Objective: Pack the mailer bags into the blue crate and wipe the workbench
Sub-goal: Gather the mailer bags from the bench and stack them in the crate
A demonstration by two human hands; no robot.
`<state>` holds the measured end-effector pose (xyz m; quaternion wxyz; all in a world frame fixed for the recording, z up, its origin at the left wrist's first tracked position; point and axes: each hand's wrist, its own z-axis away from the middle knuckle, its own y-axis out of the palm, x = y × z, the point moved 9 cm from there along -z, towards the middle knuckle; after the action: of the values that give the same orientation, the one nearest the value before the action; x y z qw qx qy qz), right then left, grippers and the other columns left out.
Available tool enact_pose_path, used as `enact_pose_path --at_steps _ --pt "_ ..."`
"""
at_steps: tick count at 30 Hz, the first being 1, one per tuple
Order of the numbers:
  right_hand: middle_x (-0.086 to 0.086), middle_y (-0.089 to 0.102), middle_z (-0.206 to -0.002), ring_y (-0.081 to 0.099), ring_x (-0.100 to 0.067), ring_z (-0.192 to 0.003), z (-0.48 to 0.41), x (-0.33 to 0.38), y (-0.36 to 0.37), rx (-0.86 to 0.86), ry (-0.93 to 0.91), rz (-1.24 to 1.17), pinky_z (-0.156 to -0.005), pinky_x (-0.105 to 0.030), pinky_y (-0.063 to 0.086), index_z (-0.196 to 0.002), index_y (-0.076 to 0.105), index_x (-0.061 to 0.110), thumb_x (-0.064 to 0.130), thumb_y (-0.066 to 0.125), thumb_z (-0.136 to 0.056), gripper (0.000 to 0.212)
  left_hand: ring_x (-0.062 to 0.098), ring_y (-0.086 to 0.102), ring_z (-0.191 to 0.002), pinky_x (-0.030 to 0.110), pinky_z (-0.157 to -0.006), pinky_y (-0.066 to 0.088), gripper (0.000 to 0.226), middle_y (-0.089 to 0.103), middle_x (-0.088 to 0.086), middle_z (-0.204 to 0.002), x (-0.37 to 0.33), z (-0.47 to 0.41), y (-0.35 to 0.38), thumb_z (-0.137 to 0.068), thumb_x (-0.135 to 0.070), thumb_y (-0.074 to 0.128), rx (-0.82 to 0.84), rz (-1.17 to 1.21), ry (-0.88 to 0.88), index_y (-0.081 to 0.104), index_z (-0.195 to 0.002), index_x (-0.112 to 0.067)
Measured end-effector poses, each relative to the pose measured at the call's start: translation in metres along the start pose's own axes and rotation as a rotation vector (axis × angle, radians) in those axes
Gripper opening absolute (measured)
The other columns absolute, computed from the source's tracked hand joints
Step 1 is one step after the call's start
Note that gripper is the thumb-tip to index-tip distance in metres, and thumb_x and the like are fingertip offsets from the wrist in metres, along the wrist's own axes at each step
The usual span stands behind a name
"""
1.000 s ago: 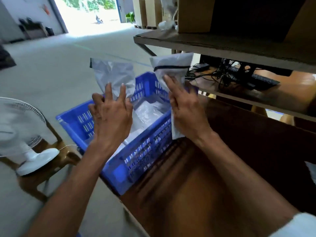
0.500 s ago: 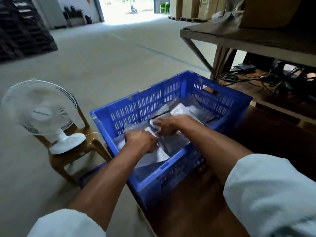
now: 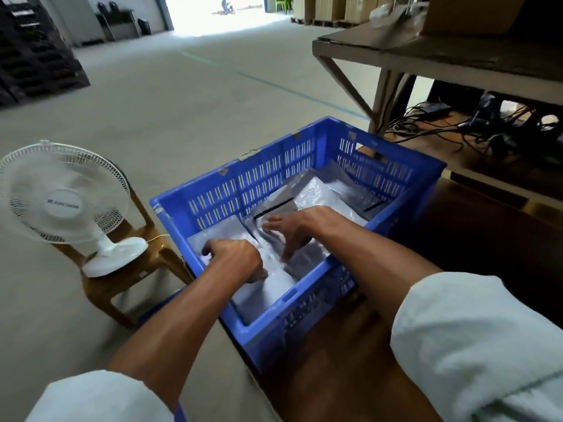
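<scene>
**Crate near bench edge, slick bags under both hands – tip and slip risks**

Far left: white fan (image 3: 62, 202) on a brown stool (image 3: 137, 269), down on the floor just beside the blue crate (image 3: 274, 166). The crate sat at the left end of the workbench (image 3: 335, 376), and its left side looked to hang past the edge. Hard to be sure from this angle. If so, a heavy push on that side could tip it toward the fan.

Left hand (image 3: 236, 260) was inside the crate, fingers curled under, knuckles up, on the grey mailer bags (image 3: 316, 190). Could not tell if it pinched a bag or only pressed. If it pinched one, lifting out could drag that bag back up over the near wall.

Right hand (image 3: 292, 229) lay flat on the pile, fingers spread and straight, holding nothing. The bags were overlapped, some tilted, and looked slick. Once the pressure goes they could spring back or slide, leaving the pile uneven.

Right: dark cables (image 3: 475, 129) on the lower shelf behind the crate. Shoving the crate that way could snag them.

Wiping was not started, and no cloth was in view.
</scene>
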<state>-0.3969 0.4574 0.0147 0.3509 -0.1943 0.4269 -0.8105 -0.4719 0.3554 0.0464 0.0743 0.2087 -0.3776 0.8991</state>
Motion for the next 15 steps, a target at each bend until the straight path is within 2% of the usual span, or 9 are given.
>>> enact_pose_path --at_steps 3,4,5,7,9,11,13,15 --pt "0.005 0.029 -0.163 0.038 -0.026 -0.144 0.007 0.002 0.004 0.044 0.034 -0.059 -0.115 -0.051 0.035 -0.157 0.025 0.033 0.068 0.062 -0.085 0.087 0.031 0.044 -0.14 0.054 -0.114 0.035 0.07 0.049 0.0 -0.151 0.001 0.011 -0.004 -0.098 -0.073 0.031 -0.006 0.038 -0.004 0.054 -0.142 -0.023" --pt "0.004 0.04 -0.158 0.046 -0.025 -0.138 0.015 0.004 -0.001 -0.002 0.03 -0.094 -0.112 -0.049 0.038 -0.153 0.033 0.031 0.066 0.059 -0.089 0.078 0.03 0.045 -0.14 0.053 -0.114 0.035 0.071 0.05 -0.001 -0.15 0.001 0.015 -0.007 -0.097 -0.074 0.032 -0.027 0.047 0.004 0.055 -0.141 -0.024" --pt "0.002 0.049 -0.152 0.052 -0.026 -0.132 0.026 0.003 -0.011 -0.116 0.027 -0.128 -0.108 -0.049 0.041 -0.149 0.041 0.03 0.061 0.058 -0.092 0.067 0.03 0.046 -0.139 0.052 -0.113 0.036 0.069 0.051 -0.001 -0.149 0.0 0.018 -0.013 -0.097 -0.074 0.032 -0.081 0.04 0.019 0.057 -0.139 -0.025" --pt "-0.003 0.059 -0.141 0.058 -0.027 -0.123 0.067 -0.009 -0.043 -0.468 0.057 -0.254 -0.103 -0.05 0.045 -0.143 0.05 0.028 0.045 0.059 -0.097 0.05 0.031 0.05 -0.133 0.048 -0.108 0.039 0.063 0.055 0.004 -0.145 -0.005 0.031 -0.037 -0.098 -0.071 0.034 -0.279 0.029 0.078 0.059 -0.134 -0.026" --pt "-0.007 0.068 -0.128 0.064 -0.024 -0.113 0.125 -0.032 -0.065 -0.854 0.113 -0.399 -0.098 -0.049 0.05 -0.135 0.057 0.023 0.032 0.06 -0.097 0.039 0.034 0.052 -0.128 0.051 -0.104 0.039 0.055 0.055 0.01 -0.142 -0.019 0.056 -0.069 -0.102 -0.061 0.037 -0.536 0.082 0.176 0.048 -0.144 -0.027" --pt "-0.006 0.072 -0.116 0.068 -0.021 -0.1 0.193 -0.058 -0.064 -1.158 0.177 -0.541 -0.09 -0.044 0.055 -0.125 0.062 0.02 0.025 0.059 -0.094 0.032 0.034 0.053 -0.125 0.052 -0.102 0.042 0.049 0.056 0.01 -0.14 -0.038 0.093 -0.105 -0.104 -0.048 0.041 -0.814 0.176 0.297 0.043 -0.147 -0.024" --pt "-0.003 0.073 -0.109 0.067 -0.015 -0.091 0.263 -0.084 -0.033 -1.344 0.278 -0.63 -0.087 -0.033 0.054 -0.116 0.067 0.019 0.019 0.06 -0.092 0.025 0.036 0.054 -0.12 0.051 -0.098 0.045 0.045 0.06 0.011 -0.135 -0.067 0.132 -0.129 -0.101 -0.04 0.046 -1.054 0.31 0.424 0.051 -0.14 -0.019" --pt "0.0 0.074 -0.108 0.064 -0.006 -0.09 0.336 -0.104 0.025 -1.401 0.451 -0.677 -0.085 -0.017 0.049 -0.113 0.07 0.017 0.014 0.061 -0.092 0.022 0.04 0.056 -0.112 0.052 -0.093 0.048 0.043 0.064 0.013 -0.126 -0.119 0.172 -0.134 -0.096 -0.037 0.044 -1.195 0.415 0.625 0.058 -0.13 -0.016"
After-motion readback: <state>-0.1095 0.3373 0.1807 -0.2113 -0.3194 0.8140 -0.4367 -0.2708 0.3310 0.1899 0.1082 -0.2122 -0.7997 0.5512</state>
